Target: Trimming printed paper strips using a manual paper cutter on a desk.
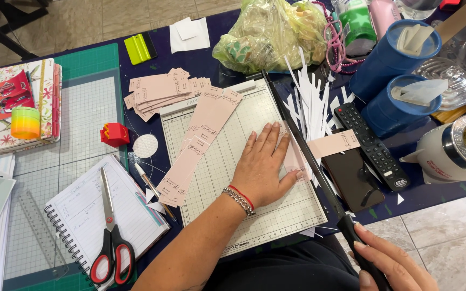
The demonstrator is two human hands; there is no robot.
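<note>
While the left hand (265, 167) presses flat, fingers spread, on a pink card strip (327, 144) to steady it across the paper trimmer (244, 215), the right hand (392, 264) closes around the trimmer's black blade handle (351, 229) at its near corner.

Red-handled scissors (110, 237) on spiral notebook (90, 215), black remote (370, 144), two blue cylinders (389, 81), green cutting mat (90, 64)

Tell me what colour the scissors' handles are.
Red with black inner lining, on the scissors lying on the spiral notebook; shows best in the head view.
</note>
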